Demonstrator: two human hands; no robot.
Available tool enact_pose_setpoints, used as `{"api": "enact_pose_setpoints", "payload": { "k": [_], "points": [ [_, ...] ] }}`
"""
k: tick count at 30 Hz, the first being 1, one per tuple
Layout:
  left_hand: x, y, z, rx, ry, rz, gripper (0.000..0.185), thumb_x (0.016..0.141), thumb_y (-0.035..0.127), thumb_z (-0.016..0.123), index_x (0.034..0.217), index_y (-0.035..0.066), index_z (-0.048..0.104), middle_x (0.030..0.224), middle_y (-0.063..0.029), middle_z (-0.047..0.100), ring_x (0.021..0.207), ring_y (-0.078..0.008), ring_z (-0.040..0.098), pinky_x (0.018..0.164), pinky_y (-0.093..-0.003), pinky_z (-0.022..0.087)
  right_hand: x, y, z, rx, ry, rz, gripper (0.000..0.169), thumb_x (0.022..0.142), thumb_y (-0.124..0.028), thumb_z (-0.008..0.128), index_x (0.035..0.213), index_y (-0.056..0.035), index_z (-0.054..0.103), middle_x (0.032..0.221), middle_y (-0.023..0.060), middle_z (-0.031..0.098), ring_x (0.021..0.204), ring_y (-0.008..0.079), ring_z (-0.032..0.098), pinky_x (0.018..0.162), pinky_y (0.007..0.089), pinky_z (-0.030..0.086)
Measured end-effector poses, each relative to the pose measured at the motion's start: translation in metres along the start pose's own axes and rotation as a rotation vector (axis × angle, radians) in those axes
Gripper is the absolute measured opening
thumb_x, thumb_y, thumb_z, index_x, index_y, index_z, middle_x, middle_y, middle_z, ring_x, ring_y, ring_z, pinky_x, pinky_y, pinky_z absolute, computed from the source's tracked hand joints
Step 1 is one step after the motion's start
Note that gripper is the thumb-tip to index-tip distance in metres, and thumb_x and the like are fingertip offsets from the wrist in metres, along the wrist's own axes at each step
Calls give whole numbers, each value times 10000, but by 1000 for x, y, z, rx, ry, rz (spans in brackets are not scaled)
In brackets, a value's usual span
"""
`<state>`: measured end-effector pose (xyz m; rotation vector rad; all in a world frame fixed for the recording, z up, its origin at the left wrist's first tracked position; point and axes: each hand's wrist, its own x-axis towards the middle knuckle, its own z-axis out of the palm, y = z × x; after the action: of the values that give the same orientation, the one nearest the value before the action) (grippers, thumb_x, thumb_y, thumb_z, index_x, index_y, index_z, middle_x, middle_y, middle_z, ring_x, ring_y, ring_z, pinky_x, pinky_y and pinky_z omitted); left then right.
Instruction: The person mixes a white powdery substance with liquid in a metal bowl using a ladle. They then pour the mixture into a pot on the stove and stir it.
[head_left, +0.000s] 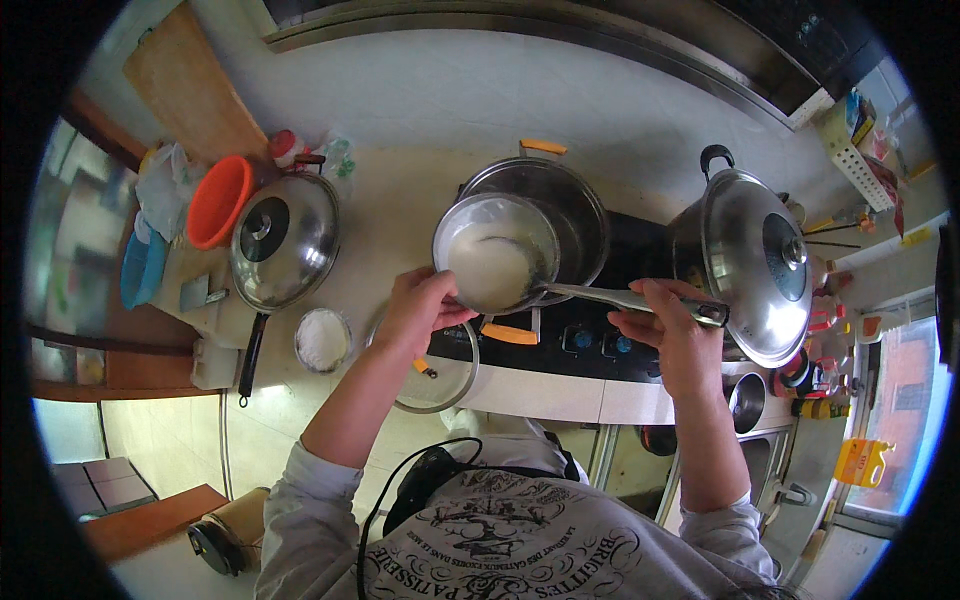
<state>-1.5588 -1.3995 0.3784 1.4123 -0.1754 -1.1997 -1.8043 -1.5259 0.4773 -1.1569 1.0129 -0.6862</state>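
Note:
My left hand (420, 307) grips the near-left rim of a metal bowl (499, 217), which is tilted and holds a whitish liquid. In my right hand (667, 322) is the handle of a metal ladle or spoon (600, 294), its head reaching into the bowl. The bowl overlaps the left front of a deep steel pot (581, 217) with orange-covered handles, standing on the black gas stove (540, 352). Whether bowl and pot touch cannot be made out. Beneath my left wrist lies a glass lid (450, 382) with an orange knob.
Left of my arm stand a small bowl of white powder (322, 340) and a lidded frying pan (289, 240). Behind these are a red plastic basin (220, 202) and a cleaver (196, 292). A large lidded wok (757, 262) occupies the right burner, close to my right hand.

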Motion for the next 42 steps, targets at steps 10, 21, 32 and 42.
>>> {"api": "enact_pose_setpoints", "payload": {
  "k": [10,21,32,42],
  "points": [
    [7,-6,10,4,-31,-16,274,797,130,510,973,-74,555,899,-184,643,784,-261,675,709,-328,582,14,29,3,35,17,-222,247,902,-148,606,1003,77,618,937,182,658,814,257,692,704,298,582],
    [12,-3,14,21,22,62,266,793,117,537,977,-73,556,894,-175,641,753,-262,673,694,-321,581,14,9,-9,61,63,-13,256,914,-163,564,1013,71,596,929,171,653,788,274,694,681,308,587],
    [6,-3,15,16,-33,1,317,797,138,520,1018,-87,546,899,-181,643,776,-269,676,727,-330,579,16,19,1,12,74,-203,252,914,-147,577,1004,86,612,905,177,659,783,273,696,681,307,589],
    [4,-2,15,29,-30,-3,319,794,125,519,1028,-90,546,896,-171,639,782,-277,677,715,-331,584,1,-6,-4,-36,33,-107,239,908,-134,582,985,89,622,894,172,660,765,278,697,664,294,588]
  ]
}}
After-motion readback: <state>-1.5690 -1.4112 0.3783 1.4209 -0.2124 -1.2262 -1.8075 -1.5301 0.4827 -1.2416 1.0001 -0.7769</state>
